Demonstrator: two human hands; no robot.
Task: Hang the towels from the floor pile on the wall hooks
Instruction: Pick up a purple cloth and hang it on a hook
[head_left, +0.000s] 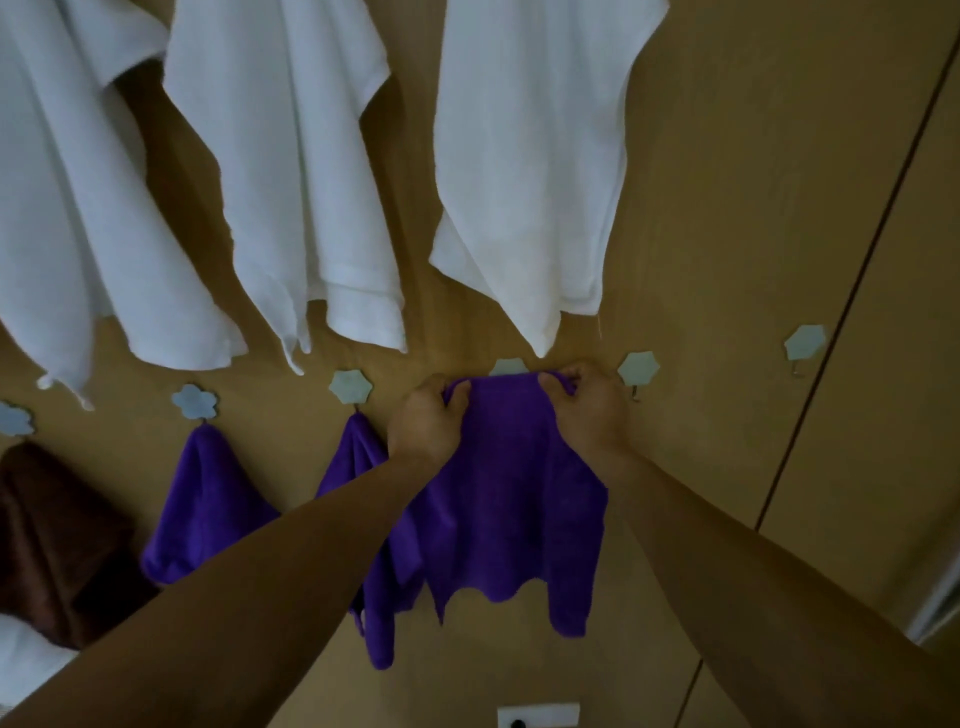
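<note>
Left hand (428, 415): its fingers (457, 397) were curled over the top edge of the purple towel (511, 483), gripping the upper left corner.
Right hand (587, 410): its fingers (558, 382) were bent round the same edge, pinching the upper right corner.
Purple towel: it was held flat against the wooden wall (727, 208), stretched between both hands, with the rest hanging down loose.
Hook (509, 366): a pale flower-shaped hook sat just above the towel's top edge, partly hidden by the cloth. Whether the towel had caught on it could not be told.
Bare hooks: one (638, 370) was just beside the right hand and another (805, 343) further right.
Hung purple towels: one (208, 499) hung from a hook (193, 401) and a second (358, 452) from the next hook (350, 387), partly behind the left forearm.
Brown towel (52, 535): it hung at the far left.
White towels: three (67, 208) (291, 182) (535, 156) hung higher up. The tip of the right one reached down close to the hands.
Wall socket (537, 716): it sat low on the wall, below the held towel.
</note>
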